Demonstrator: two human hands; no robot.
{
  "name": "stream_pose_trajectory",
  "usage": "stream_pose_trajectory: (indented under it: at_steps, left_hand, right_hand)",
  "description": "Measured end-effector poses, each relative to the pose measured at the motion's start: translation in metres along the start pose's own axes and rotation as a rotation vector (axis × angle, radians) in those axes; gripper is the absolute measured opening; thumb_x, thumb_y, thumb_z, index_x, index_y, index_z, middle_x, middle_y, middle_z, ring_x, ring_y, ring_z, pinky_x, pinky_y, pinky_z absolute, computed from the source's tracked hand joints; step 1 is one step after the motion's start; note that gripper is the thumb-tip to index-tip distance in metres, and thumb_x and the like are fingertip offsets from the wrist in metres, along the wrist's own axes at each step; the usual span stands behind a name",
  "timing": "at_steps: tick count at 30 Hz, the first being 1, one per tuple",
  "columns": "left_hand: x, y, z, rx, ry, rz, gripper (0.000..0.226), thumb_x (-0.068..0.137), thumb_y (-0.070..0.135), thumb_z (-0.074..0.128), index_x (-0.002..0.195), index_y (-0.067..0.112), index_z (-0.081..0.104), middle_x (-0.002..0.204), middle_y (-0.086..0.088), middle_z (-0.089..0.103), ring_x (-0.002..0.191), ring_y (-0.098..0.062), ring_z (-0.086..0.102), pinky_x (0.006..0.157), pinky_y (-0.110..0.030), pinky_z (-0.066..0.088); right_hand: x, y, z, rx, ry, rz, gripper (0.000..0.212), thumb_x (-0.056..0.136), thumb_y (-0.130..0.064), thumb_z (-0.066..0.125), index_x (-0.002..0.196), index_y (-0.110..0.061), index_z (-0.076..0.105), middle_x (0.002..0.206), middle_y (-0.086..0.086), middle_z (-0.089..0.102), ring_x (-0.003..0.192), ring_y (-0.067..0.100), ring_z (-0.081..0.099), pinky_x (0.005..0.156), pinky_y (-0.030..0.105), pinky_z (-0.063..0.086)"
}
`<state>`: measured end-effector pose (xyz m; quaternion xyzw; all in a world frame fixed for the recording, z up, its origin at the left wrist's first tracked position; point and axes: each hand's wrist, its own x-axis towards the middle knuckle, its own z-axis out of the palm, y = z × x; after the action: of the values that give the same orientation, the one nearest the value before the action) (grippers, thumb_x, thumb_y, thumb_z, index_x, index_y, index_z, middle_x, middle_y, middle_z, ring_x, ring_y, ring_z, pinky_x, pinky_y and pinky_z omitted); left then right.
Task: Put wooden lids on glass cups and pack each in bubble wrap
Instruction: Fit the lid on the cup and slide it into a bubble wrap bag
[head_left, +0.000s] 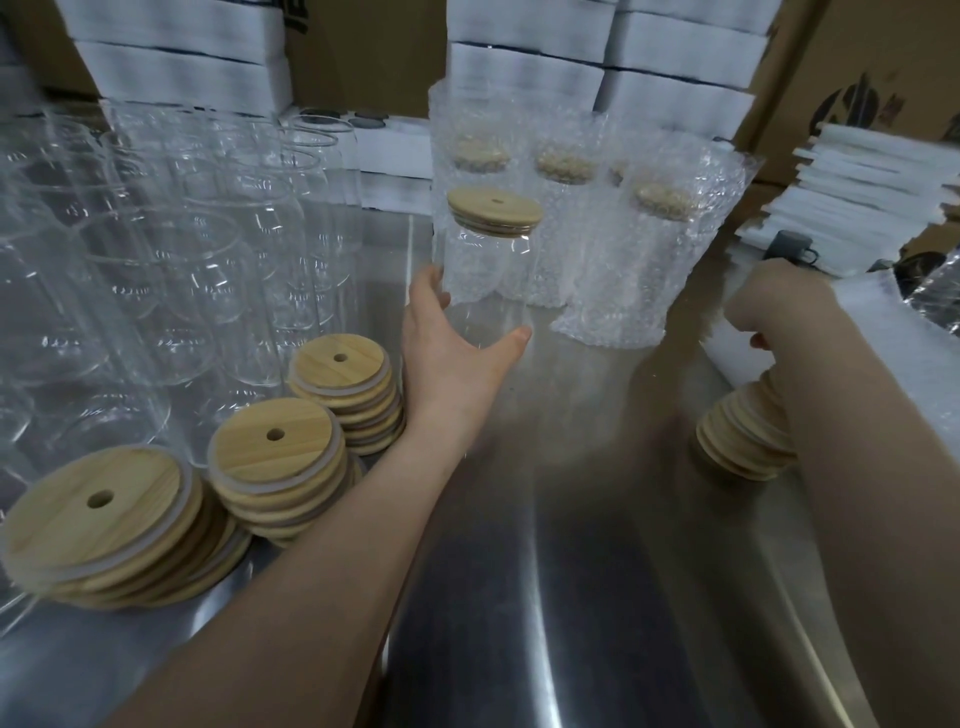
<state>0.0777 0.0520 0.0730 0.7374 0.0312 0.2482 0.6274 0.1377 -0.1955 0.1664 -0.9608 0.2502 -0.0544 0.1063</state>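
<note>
Across the steel table (571, 519), wrapped cups (623, 270) stand just beyond the left hand (452, 358). It grips the lower body of a glass cup (483, 280), with the wooden lid (493, 210) already seated above the grip. Lidding looks done, so bagging comes next. The right hand (774, 306) curls at the bubble-wrap pile (883, 332), well right of the grip. I cannot tell whether it pinches a sheet.

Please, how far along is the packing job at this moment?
Done: several wrapped cups stand at the back, lids on. In hand: the left hand holds a lidded, unwrapped cup; the right hand is at the white sheets. Left: many bare glasses and lid stacks.
</note>
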Motion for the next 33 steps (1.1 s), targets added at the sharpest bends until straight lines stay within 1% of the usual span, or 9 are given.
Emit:
stream_pose_trajectory:
  at_steps: [3, 6, 9, 16, 19, 24, 26, 29, 33]
  left_hand:
    - [0.0, 0.0, 0.0, 0.004, -0.007, 0.005, 0.095, 0.071, 0.029, 0.087, 0.147, 0.021, 0.03, 0.145, -0.001, 0.045, 0.133, -0.011, 0.044, 0.112, -0.036, 0.038]
    - [-0.001, 0.0, -0.001, 0.001, -0.012, 0.01, 0.095, 0.072, 0.029, 0.087, 0.147, 0.021, 0.03, 0.145, -0.001, 0.045, 0.133, -0.01, 0.044, 0.112, -0.035, 0.038]
    - [-0.001, -0.001, -0.001, 0.0, -0.013, 0.01, 0.095, 0.072, 0.028, 0.087, 0.147, 0.021, 0.03, 0.146, -0.001, 0.045, 0.133, -0.01, 0.044, 0.111, -0.032, 0.037]
    - [-0.001, 0.001, -0.001, 0.059, -0.01, 0.026, 0.099, 0.073, 0.03, 0.085, 0.15, 0.016, 0.026, 0.148, -0.002, 0.044, 0.137, -0.017, 0.042, 0.112, -0.031, 0.035]
    - [-0.004, 0.003, 0.0, 0.1, -0.004, 0.031, 0.114, 0.074, 0.031, 0.085, 0.157, 0.016, 0.008, 0.16, -0.007, 0.027, 0.147, -0.021, 0.026, 0.121, -0.037, 0.022]
    - [-0.009, 0.008, 0.0, 0.185, 0.069, 0.121, 0.118, 0.076, 0.02, 0.084, 0.157, 0.011, -0.002, 0.162, -0.014, 0.015, 0.15, -0.022, 0.013, 0.113, -0.018, 0.007]
    - [-0.011, 0.011, 0.0, 0.255, 0.063, 0.175, 0.116, 0.079, 0.016, 0.082, 0.157, 0.011, -0.004, 0.163, -0.016, 0.008, 0.151, -0.025, 0.008, 0.114, -0.022, 0.005]
    - [-0.016, 0.018, -0.001, 0.415, 0.069, 0.303, 0.11, 0.082, 0.012, 0.077, 0.155, 0.003, -0.004, 0.163, -0.022, 0.0, 0.151, -0.034, 0.005, 0.119, -0.031, 0.006]
    - [-0.023, 0.031, -0.002, 0.502, 0.126, 0.544, 0.086, 0.084, 0.011, 0.067, 0.151, -0.008, 0.017, 0.158, -0.03, 0.011, 0.148, -0.043, 0.016, 0.118, -0.055, 0.026]
  right_hand:
    - [0.006, 0.005, -0.003, 0.049, 0.049, 0.024, 0.014, 0.092, 0.003, 0.046, 0.078, 0.004, 0.048, 0.074, 0.02, 0.059, 0.086, 0.039, 0.064, 0.072, 0.044, 0.052]
    - [0.006, 0.007, -0.004, 0.096, 0.076, 0.049, 0.017, 0.092, 0.004, 0.046, 0.075, 0.005, 0.049, 0.067, 0.019, 0.057, 0.063, 0.031, 0.054, 0.051, 0.031, 0.039]
    - [0.004, 0.011, -0.002, 0.152, 0.146, 0.04, 0.013, 0.09, 0.004, 0.048, 0.097, 0.01, 0.057, 0.09, 0.026, 0.059, 0.08, 0.034, 0.055, 0.054, 0.028, 0.036]
    - [-0.02, 0.006, 0.002, 0.303, 0.362, 0.082, 0.032, 0.092, -0.004, 0.051, 0.123, 0.003, 0.052, 0.126, 0.027, 0.056, 0.118, 0.045, 0.053, 0.091, 0.045, 0.046]
    - [-0.035, -0.004, 0.001, 0.369, 0.487, 0.027, 0.031, 0.093, -0.006, 0.045, 0.122, -0.001, 0.054, 0.124, 0.025, 0.058, 0.117, 0.044, 0.054, 0.09, 0.045, 0.045]
    - [-0.061, -0.028, 0.001, 0.548, 0.664, -0.197, 0.023, 0.093, -0.014, 0.042, 0.109, -0.006, 0.057, 0.099, 0.009, 0.062, 0.093, 0.029, 0.055, 0.07, 0.027, 0.029]
    - [-0.071, -0.039, 0.001, 0.751, 0.592, -0.275, 0.017, 0.087, -0.015, 0.044, 0.097, -0.012, 0.057, 0.084, -0.001, 0.062, 0.078, 0.022, 0.056, 0.063, 0.024, 0.033]
    - [-0.083, -0.054, 0.002, 1.151, 0.297, -0.298, 0.009, 0.087, -0.012, 0.044, 0.086, -0.019, 0.05, 0.072, 0.008, 0.071, 0.056, 0.023, 0.066, 0.048, 0.028, 0.049]
    - [-0.091, -0.061, 0.012, 1.383, 0.049, -0.284, 0.009, 0.095, -0.008, 0.046, 0.097, -0.015, 0.052, 0.073, 0.005, 0.074, 0.058, 0.02, 0.068, 0.051, 0.026, 0.052]
